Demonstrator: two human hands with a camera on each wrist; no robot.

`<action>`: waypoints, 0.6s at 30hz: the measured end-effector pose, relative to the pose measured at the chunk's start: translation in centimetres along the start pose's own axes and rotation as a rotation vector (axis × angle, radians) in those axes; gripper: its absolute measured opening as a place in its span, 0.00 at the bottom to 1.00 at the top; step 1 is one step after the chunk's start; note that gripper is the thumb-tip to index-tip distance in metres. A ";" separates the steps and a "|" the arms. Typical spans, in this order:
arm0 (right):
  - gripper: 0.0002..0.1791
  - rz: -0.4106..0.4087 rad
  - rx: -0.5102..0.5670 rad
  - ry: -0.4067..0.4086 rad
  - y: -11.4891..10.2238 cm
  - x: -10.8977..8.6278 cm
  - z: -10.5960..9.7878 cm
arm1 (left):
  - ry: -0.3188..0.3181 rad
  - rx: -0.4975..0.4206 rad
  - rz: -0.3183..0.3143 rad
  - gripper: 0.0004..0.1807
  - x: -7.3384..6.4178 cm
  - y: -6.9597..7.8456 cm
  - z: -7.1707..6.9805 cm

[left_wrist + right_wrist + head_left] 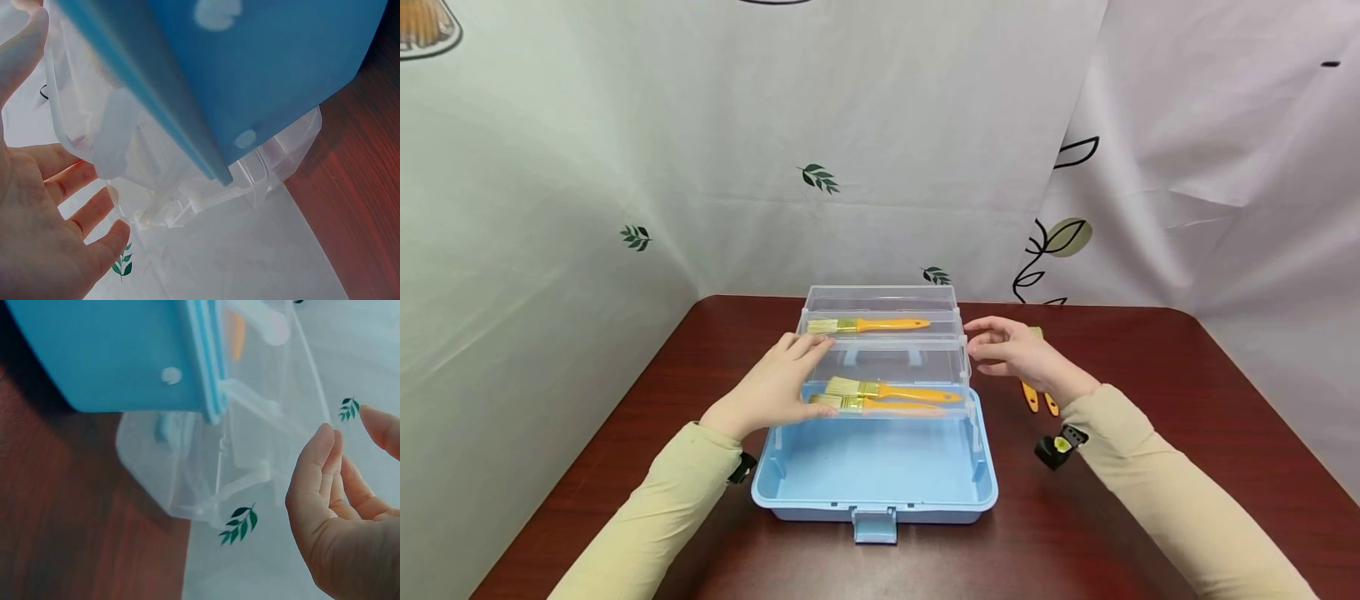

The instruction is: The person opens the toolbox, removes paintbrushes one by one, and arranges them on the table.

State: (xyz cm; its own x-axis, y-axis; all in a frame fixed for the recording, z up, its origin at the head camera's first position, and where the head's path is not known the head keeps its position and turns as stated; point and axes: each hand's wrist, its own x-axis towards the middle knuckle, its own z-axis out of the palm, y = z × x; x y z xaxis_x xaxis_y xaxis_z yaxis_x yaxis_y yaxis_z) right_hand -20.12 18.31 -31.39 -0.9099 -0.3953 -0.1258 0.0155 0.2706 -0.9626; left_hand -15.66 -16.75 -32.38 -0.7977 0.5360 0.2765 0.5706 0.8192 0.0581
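Note:
A light blue box (872, 462) stands unfolded on the table, its clear trays (891, 362) raised in steps over the back. Two paintbrushes (917, 393) with yellow handles lie in the lower tray, and another paintbrush (891, 324) is in the upper one. My left hand (767, 387) rests at the left end of the trays, thumb by the lower tray's front corner and fingers spread along the side. On the other side my right hand (1018, 354) is beside the trays' right end, fingers loosely bent and holding nothing. In the right wrist view its fingertips (324, 434) are near the clear plastic edge.
More yellow-handled brushes (1030, 397) lie on the dark red table (1120, 358) to the right, partly hidden behind the right hand. A clear lid (880, 293) stands at the box's back. The front latch (875, 527) hangs down. A pale cloth (887, 125) hangs behind the table.

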 end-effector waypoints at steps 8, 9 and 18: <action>0.31 -0.025 -0.034 -0.008 -1.6 0.6 0.7 | -0.003 0.000 -0.001 0.54 0.0 0.0 0.1; 0.31 -0.030 -0.030 -0.012 -1.8 0.7 0.8 | -0.004 0.001 -0.001 0.54 0.0 0.0 0.1; 0.29 -0.031 -0.030 -0.024 -3.2 1.8 1.6 | 0.000 -0.004 0.003 0.53 0.0 0.0 0.1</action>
State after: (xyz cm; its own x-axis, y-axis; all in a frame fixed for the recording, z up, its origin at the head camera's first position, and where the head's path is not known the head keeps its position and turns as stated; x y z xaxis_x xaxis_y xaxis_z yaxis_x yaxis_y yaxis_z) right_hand -21.17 15.38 -28.95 -0.8996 -0.4246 -0.1023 -0.0250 0.2839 -0.9585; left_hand -15.67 -16.70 -32.46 -0.7959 0.5384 0.2769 0.5738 0.8167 0.0610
